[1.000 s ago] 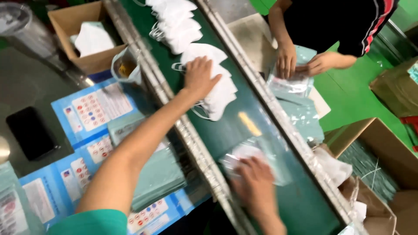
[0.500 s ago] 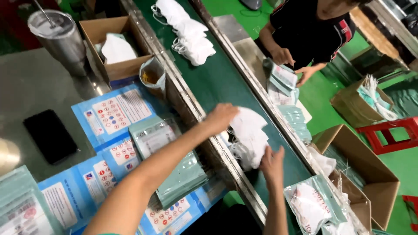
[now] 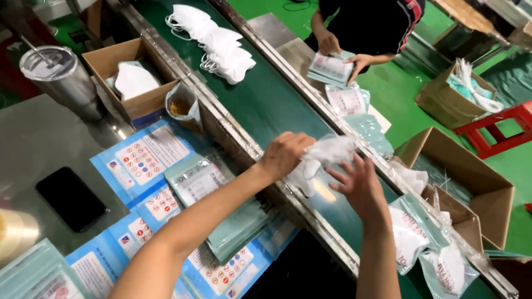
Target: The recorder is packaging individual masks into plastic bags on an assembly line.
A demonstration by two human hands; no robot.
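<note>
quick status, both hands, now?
Left hand: closed on the white masks over the belt.
Right hand: open, fingers spread, at the masks, gripping nothing.

A dark green conveyor belt (image 3: 266, 105) carries a row of white masks (image 3: 213, 41) at its far end.

A factory packing line: green conveyor belt (image 3: 277, 105), cardboard boxes (image 3: 471, 182), stacked masks (image 3: 221, 50).
</note>
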